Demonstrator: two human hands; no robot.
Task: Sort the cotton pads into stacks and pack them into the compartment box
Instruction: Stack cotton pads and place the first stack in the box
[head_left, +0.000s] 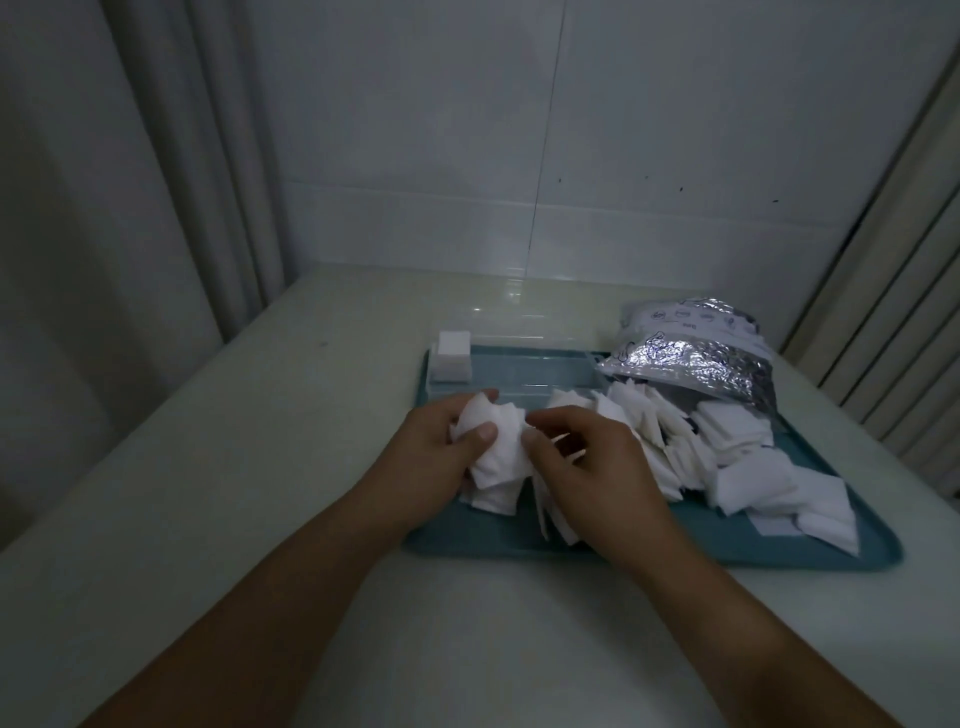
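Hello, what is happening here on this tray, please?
A person is sorting white cotton pads over a teal tray on a pale table. The left hand grips a messy bunch of pads, and the right hand pinches at its edge. Many loose pads lie spilled from an open foil bag on the right. The clear compartment box at the tray's far side holds one neat stack at its left end so far.
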